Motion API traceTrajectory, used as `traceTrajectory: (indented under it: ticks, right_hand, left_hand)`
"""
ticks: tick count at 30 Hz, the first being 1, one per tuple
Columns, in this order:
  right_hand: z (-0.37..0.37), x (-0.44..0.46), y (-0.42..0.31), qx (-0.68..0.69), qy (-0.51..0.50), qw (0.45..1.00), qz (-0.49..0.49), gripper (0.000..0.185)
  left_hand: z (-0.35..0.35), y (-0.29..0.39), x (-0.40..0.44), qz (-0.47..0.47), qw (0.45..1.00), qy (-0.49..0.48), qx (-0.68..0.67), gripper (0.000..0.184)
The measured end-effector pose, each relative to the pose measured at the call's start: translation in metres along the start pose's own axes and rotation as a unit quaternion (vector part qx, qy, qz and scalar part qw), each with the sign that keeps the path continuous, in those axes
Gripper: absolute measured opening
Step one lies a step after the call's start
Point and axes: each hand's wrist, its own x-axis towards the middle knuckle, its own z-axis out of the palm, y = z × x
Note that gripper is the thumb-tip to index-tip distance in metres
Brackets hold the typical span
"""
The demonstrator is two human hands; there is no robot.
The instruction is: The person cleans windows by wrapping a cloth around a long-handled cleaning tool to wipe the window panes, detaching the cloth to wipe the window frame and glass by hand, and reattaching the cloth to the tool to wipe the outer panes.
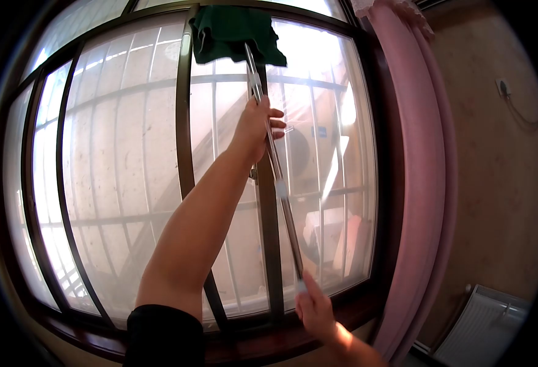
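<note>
Sleeve (164,336), bottom left | two hands grasping one pole (289,223), centre: left hand (257,125) loosely, right hand (315,311) below | one cloth (235,30), top centre, at window's (125,153) top edge | open room rightward to one curtain (419,165)

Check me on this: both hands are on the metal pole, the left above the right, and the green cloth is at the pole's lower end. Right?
Not quite: the green cloth is at the upper end of the metal pole, as the head view shows. The left hand is indeed above the right hand on it.
</note>
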Motion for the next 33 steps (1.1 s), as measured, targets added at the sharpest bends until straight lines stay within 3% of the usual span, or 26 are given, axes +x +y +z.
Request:
traceTrajectory:
  ticks: [3, 4, 10, 21, 27, 29, 33]
  right_hand:
    - [-0.001, 0.068, -0.019, -0.038, 0.016, 0.998, -0.055, 0.047]
    - [0.002, 0.088, -0.026, -0.032, 0.016, 0.998, -0.054, 0.046]
    - [0.022, 0.171, -0.039, -0.011, 0.025, 0.998, -0.048, 0.043]
    - [0.012, 0.189, -0.021, -0.086, 0.096, 0.991, -0.039, 0.041]
    - [-0.031, 0.191, 0.001, -0.118, 0.130, 0.984, -0.004, 0.040]
    - [-0.049, 0.197, 0.010, -0.111, 0.151, 0.982, -0.039, 0.040]
    - [-0.084, 0.199, 0.006, -0.125, 0.171, 0.977, 0.012, 0.040]
  left_hand:
    - [0.019, 0.000, -0.033, -0.021, 0.995, 0.027, 0.097, 0.027]
    - [0.015, -0.003, -0.036, -0.041, 0.991, 0.013, 0.124, 0.039]
    - [-0.014, -0.001, -0.066, -0.012, 0.984, 0.022, 0.175, 0.063]
    - [-0.091, -0.002, -0.124, -0.086, 0.961, 0.031, 0.262, 0.042]
    - [-0.120, -0.020, -0.143, -0.128, 0.956, 0.054, 0.258, 0.039]
    - [-0.121, -0.024, -0.147, -0.136, 0.955, 0.060, 0.257, 0.038]
    - [-0.122, -0.031, -0.155, -0.149, 0.952, 0.062, 0.260, 0.036]
